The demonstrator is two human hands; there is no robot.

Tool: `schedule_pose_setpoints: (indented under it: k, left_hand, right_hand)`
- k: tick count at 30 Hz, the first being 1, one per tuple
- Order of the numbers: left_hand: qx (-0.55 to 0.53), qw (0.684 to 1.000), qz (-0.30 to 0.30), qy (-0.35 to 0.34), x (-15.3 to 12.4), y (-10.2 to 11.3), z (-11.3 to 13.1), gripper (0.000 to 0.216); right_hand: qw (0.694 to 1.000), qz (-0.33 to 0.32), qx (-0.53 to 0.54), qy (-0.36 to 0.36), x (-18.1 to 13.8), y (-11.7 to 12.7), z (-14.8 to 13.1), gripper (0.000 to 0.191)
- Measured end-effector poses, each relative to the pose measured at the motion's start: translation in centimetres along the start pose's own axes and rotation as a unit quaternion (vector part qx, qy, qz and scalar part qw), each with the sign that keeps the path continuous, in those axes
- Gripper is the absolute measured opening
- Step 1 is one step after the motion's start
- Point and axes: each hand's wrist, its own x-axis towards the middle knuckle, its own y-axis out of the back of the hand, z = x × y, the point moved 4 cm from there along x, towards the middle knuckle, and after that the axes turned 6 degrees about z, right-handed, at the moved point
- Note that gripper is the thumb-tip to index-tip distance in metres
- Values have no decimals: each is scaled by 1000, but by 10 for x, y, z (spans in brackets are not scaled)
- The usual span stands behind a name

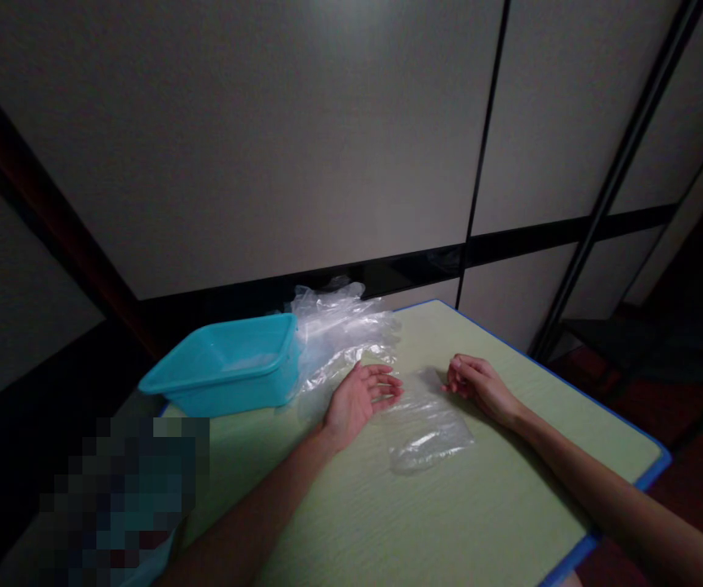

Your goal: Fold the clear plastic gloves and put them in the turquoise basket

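A thin clear plastic glove (431,436) lies flat on the table between my two hands. My left hand (355,403) is open, palm turned inward, with its fingers apart over the glove's left edge. On the other side, my right hand (479,387) has its fingers curled together close to the glove's upper right edge. Whether those fingers pinch any of the plastic is hidden. Behind my left hand rises a loose heap of clear plastic gloves (345,326), crumpled and shiny.
A turquoise plastic basin (235,383) stands at the table's left corner, touching the heap, with something whitish inside. The pale green table (327,522) has a blue edge. Large cabinet panels (302,163) stand just behind it. A blurred patch covers the lower left.
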Motion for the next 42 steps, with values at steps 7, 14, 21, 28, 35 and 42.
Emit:
schedule_pose_setpoints:
  k: [7,14,21,28,35,42]
  left_hand:
    - [-5,1000,16,8,0,3,-1,38]
    - [4,999,-19,48,1,3,-8,40]
    - [11,998,-26,63,3,3,-7,42]
    - [13,998,-29,59,3,4,-8,42]
    - [13,998,-27,62,4,6,-10,42]
    - [17,998,-17,63,4,5,-9,41]
  right_hand:
    - [994,30,-86,65,-15,5,-18,32]
    - [856,-173,-411,260,-70,10,-44,25]
    - [703,-233,-564,364,-85,15,-48,35]
    - [628,-229,-600,439,-86,3,-50,37]
    - [635,-195,-574,478,-87,5,-44,35]
    - [646,-196,-578,458,-87,4,-40,36]
